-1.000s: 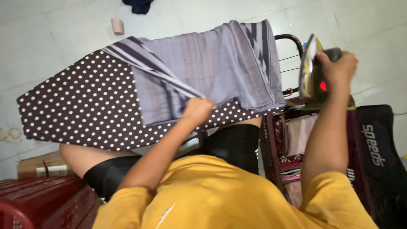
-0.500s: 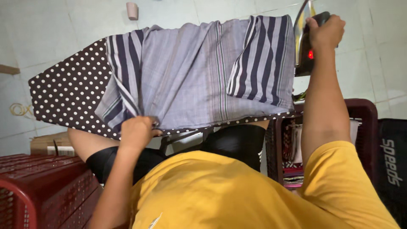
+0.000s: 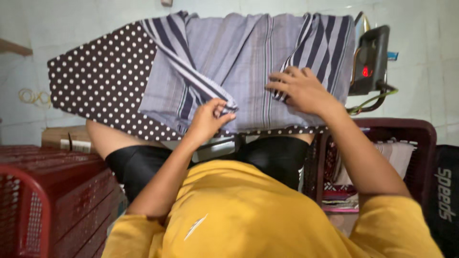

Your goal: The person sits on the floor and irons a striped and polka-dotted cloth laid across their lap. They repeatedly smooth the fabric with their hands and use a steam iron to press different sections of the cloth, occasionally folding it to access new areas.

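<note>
One ironing board [image 3: 95, 81], one striped cloth [image 3: 239, 52], one iron [image 3: 370, 59] and two hands, left [image 3: 209, 119] and right [image 3: 301, 88]. Two red baskets [image 3: 28, 200] [image 3: 420, 138], one cardboard box [image 3: 60, 138], one black bag [image 3: 447, 191].

The right hand [image 3: 301, 91] has let go of the iron [image 3: 370, 59], which now stands upright on its own at the board's end, at about two o'clock; a moment ago it was held up in the air. That hand now lies flat on the striped grey cloth [image 3: 239, 52]. The left hand [image 3: 210, 117] has moved from the cloth's near edge at eight o'clock toward the middle and pinches a striped fold, pulled across the cloth.
</note>
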